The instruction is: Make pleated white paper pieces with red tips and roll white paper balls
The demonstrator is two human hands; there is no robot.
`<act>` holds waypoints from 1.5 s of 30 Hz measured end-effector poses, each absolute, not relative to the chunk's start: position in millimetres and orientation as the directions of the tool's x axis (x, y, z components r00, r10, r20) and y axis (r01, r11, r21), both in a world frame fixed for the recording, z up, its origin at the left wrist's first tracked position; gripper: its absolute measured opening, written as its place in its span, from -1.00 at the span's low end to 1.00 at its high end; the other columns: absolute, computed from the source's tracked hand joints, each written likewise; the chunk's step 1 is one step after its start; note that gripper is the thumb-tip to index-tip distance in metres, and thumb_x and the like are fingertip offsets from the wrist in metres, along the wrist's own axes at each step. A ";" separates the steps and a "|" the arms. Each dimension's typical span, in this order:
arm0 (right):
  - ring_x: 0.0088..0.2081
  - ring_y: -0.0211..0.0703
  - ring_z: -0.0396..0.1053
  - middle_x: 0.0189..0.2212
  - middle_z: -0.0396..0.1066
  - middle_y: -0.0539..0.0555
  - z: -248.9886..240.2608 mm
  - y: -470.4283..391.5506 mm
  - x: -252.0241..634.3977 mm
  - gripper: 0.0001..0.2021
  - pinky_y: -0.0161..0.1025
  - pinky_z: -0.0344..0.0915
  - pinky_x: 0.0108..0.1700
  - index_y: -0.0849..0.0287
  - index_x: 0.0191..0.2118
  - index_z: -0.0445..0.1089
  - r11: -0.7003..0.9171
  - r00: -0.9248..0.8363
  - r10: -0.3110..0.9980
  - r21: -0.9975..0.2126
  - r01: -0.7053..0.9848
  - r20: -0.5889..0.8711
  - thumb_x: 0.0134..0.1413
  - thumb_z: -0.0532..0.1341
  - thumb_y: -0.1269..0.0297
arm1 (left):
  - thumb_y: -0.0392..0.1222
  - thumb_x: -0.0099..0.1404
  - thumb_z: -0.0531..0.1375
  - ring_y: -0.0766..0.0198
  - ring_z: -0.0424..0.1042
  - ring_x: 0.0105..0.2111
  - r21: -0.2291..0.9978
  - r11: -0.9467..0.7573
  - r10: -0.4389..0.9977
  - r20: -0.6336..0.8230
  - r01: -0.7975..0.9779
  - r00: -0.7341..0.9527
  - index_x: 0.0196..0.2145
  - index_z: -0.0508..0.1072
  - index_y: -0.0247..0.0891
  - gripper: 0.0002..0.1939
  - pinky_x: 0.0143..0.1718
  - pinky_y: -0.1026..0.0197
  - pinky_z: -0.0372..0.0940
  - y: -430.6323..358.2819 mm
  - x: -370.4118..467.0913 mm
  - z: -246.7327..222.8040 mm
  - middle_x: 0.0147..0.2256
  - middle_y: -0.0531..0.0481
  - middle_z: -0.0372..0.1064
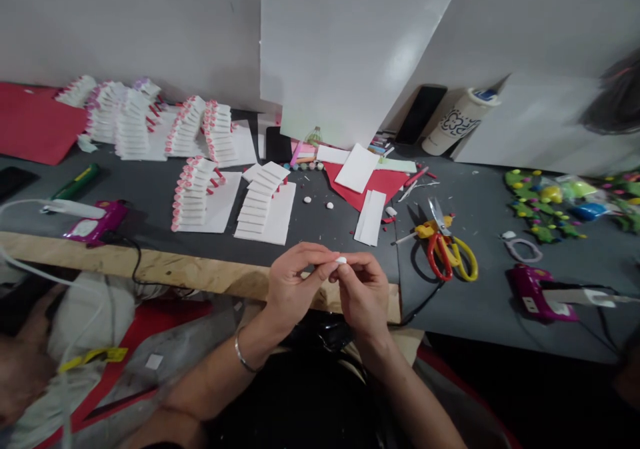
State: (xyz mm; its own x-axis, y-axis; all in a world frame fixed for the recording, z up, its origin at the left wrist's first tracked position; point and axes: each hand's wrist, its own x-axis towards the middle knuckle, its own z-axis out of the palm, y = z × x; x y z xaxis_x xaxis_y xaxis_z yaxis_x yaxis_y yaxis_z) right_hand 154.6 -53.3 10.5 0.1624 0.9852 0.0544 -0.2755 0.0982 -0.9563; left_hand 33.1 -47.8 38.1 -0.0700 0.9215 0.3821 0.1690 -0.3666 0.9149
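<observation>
Between the fingertips of my left hand and my right hand is a small white piece, pinched by both, above the table's front edge. Two similar white pieces, one on the left and one on the right, lie on the dark table beyond my hands. Left of them, a fan of white strips rests on a white card. White paper strips and a white rectangle lie by a red sheet.
Red-and-yellow scissors lie to the right. Purple devices with cables stand at left and right. More strip fans are at back left; a white tumbler and green pieces are on the right. Part of another person shows lower left.
</observation>
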 end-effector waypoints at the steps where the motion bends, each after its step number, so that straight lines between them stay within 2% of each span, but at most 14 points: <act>1: -0.49 -0.27 0.41 -0.51 0.46 -0.07 12.3 -51.9 157.8 -0.83 -0.27 0.41 -0.39 0.07 -0.32 0.42 0.083 0.133 0.990 -0.967 -0.241 0.052 0.04 0.36 0.14 | -0.28 0.29 0.27 0.33 0.52 -0.33 0.902 -0.385 0.913 0.403 0.197 -0.060 -0.30 0.61 -0.18 -0.91 -0.29 0.27 0.47 -46.7 31.5 38.0 -0.33 -0.01 0.55; 6: -0.36 -0.21 0.47 -0.37 0.55 0.01 26.7 -42.8 183.9 -0.83 -0.26 0.42 -0.27 0.07 -0.28 0.51 0.110 -0.029 0.994 -0.989 0.099 0.107 -0.03 0.41 0.20 | -0.30 0.30 0.25 0.33 0.52 -0.32 0.815 -0.492 0.869 0.480 0.307 0.118 -0.28 0.59 -0.20 -0.90 -0.25 0.27 0.45 -38.4 21.6 41.5 -0.31 -0.03 0.56; 8: -0.41 -0.23 0.45 -0.43 0.54 0.00 29.9 -41.1 190.0 -0.87 -0.28 0.40 -0.33 0.08 -0.33 0.53 0.108 -0.053 0.994 -0.982 0.157 0.101 -0.01 0.40 0.19 | -0.28 0.32 0.24 0.32 0.52 -0.32 0.810 -0.497 0.868 0.470 0.312 0.161 -0.27 0.59 -0.20 -0.90 -0.25 0.26 0.45 -37.2 20.4 43.3 -0.31 -0.03 0.56; 12: -0.54 -0.27 0.38 -0.56 0.47 -0.04 26.4 -42.3 187.6 -0.84 -0.32 0.34 -0.47 0.11 -0.39 0.52 0.030 -0.008 1.000 -0.999 0.016 0.030 -0.01 0.39 0.15 | -0.21 0.30 0.27 0.32 0.50 -0.39 0.866 -0.418 0.908 0.410 0.274 0.091 -0.33 0.57 -0.20 -0.94 -0.32 0.27 0.43 -37.9 22.6 43.2 -0.38 0.01 0.55; 17: -0.53 -0.28 0.37 -0.58 0.44 -0.06 15.5 -44.6 176.6 -0.82 -0.30 0.37 -0.43 0.11 -0.40 0.50 -0.028 -0.014 1.000 -0.974 -0.223 -0.025 -0.01 0.40 0.13 | -0.21 0.26 0.31 0.32 0.49 -0.38 0.917 -0.378 0.926 0.374 0.128 0.053 -0.39 0.55 -0.22 -0.93 -0.35 0.26 0.42 -35.4 25.2 37.4 -0.39 -0.01 0.52; 21: -0.55 -0.31 0.33 -0.60 0.41 -0.08 13.5 -44.6 171.8 -0.80 -0.32 0.34 -0.47 0.10 -0.42 0.48 -0.049 0.000 0.999 -0.942 -0.331 -0.052 -0.05 0.41 0.11 | -0.24 0.27 0.29 0.34 0.49 -0.38 0.950 -0.310 0.950 0.308 0.039 0.048 -0.37 0.53 -0.24 -0.94 -0.36 0.30 0.41 -36.7 28.2 35.4 -0.39 0.00 0.51; 29: -0.60 -0.36 0.26 -0.61 0.37 -0.10 19.8 -44.2 163.1 -0.73 -0.37 0.28 -0.52 0.09 -0.45 0.46 -0.092 0.033 0.992 -0.890 -0.446 -0.119 -0.17 0.45 0.05 | -0.25 0.28 0.28 0.34 0.48 -0.35 0.907 -0.391 0.915 0.401 0.160 -0.039 -0.36 0.50 -0.23 -0.95 -0.31 0.27 0.41 -45.4 33.4 33.3 -0.37 0.01 0.50; 33: -0.62 -0.39 0.20 -0.62 0.33 -0.10 20.8 -40.5 169.0 -0.65 -0.41 0.22 -0.57 0.12 -0.46 0.42 -0.255 -0.120 0.967 -0.839 -0.480 -0.225 -0.19 0.46 -0.02 | -0.29 0.30 0.23 0.27 0.49 -0.21 0.836 -0.494 0.869 0.479 0.238 0.122 -0.26 0.52 -0.21 -0.93 -0.13 0.16 0.43 -41.1 22.2 37.3 -0.23 -0.06 0.50; 36: -0.63 -0.44 0.13 -0.61 0.31 -0.09 21.3 -38.3 175.1 -0.61 -0.47 0.16 -0.62 0.16 -0.50 0.38 -0.439 -0.314 0.895 -0.743 -0.506 -0.315 -0.22 0.49 -0.02 | -0.31 0.32 0.21 0.22 0.46 -0.08 0.803 -0.560 0.823 0.513 0.204 0.243 -0.21 0.52 -0.20 -0.89 -0.03 0.08 0.40 -35.0 13.8 39.8 -0.10 -0.12 0.49; 40: -0.66 -0.52 0.00 -0.64 0.22 -0.14 20.4 -38.6 176.5 -0.57 -0.55 0.07 -0.66 0.20 -0.49 0.37 -0.624 -0.528 0.771 -0.587 -0.516 -0.356 -0.28 0.53 0.01 | -0.26 0.33 0.22 0.22 0.47 -0.13 0.824 -0.565 0.794 0.526 0.049 0.303 -0.25 0.51 -0.20 -0.94 -0.09 0.11 0.40 -28.7 11.2 38.7 -0.21 -0.10 0.53; 45: -0.66 -0.56 -0.03 -0.63 0.25 -0.15 18.7 -40.7 171.0 -0.58 -0.62 0.04 -0.66 0.22 -0.46 0.39 -0.665 -0.554 0.745 -0.482 -0.570 -0.373 -0.31 0.56 0.09 | -0.28 0.32 0.24 0.26 0.49 -0.22 0.884 -0.466 0.840 0.455 -0.037 0.297 -0.27 0.52 -0.21 -0.96 -0.18 0.18 0.39 -29.0 13.1 36.9 -0.26 -0.08 0.51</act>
